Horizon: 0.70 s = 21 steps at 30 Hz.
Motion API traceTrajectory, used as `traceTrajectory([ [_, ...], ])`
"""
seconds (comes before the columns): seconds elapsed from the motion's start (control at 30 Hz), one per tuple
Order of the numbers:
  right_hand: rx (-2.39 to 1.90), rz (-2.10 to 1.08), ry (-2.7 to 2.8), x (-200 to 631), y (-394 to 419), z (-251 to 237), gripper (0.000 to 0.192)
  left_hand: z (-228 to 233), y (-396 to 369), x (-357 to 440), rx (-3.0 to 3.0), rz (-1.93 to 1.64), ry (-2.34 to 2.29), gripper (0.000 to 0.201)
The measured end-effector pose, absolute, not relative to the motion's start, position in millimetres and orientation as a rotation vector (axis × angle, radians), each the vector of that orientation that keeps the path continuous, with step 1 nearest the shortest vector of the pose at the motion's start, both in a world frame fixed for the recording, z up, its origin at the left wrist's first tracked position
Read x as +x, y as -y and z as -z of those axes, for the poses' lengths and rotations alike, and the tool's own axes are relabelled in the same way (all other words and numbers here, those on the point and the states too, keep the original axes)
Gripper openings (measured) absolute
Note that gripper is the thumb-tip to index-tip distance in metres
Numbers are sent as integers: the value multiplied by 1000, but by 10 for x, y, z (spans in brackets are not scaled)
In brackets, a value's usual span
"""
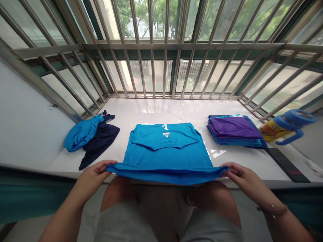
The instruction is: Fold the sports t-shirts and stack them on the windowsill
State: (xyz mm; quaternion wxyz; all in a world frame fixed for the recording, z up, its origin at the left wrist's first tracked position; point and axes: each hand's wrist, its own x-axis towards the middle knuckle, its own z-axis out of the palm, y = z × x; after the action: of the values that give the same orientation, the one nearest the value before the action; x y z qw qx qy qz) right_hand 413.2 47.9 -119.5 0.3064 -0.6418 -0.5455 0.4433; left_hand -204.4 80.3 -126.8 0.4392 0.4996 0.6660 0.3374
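Observation:
A blue sports shirt (168,157) with white lettering and a small logo lies flat in front of me, its far part folded over toward me. My left hand (97,171) pinches the left end of its near edge. At the opposite end, my right hand (236,172) pinches the same edge. Between both hands the fabric is stretched into a raised band along the front of the ledge. The fingertips are partly covered by cloth.
The white ledge (161,109) ends at barred windows (165,70). Crumpled blue and navy clothes (101,137) lie at left. At right are a stack of folded clothes (234,128), a blue and yellow bottle (280,126) and a flat black object (287,164).

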Motion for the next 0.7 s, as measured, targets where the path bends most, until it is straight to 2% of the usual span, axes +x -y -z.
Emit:
traceTrajectory([
  [0.23,-1796,-657,1559,3999,-1928,1176,52,1334,-2283,-1707,1287,-1134,-1724,59],
  [0.4,-2109,-382,1718,3912,-2860,1455,33,1519,-3170,-1598,1581,-733,-2016,41],
  [0.53,-2147,-251,1797,3859,-3166,1725,22,1705,-3523,-1584,1673,-525,-2059,31],
  [0.6,-2082,-198,1867,3821,-3199,1814,30,1781,-3605,-1578,1692,-540,-2064,35],
  [0.7,-1888,-168,2023,3748,-3208,1871,42,1852,-3660,-1551,1832,-627,-1862,64],
])
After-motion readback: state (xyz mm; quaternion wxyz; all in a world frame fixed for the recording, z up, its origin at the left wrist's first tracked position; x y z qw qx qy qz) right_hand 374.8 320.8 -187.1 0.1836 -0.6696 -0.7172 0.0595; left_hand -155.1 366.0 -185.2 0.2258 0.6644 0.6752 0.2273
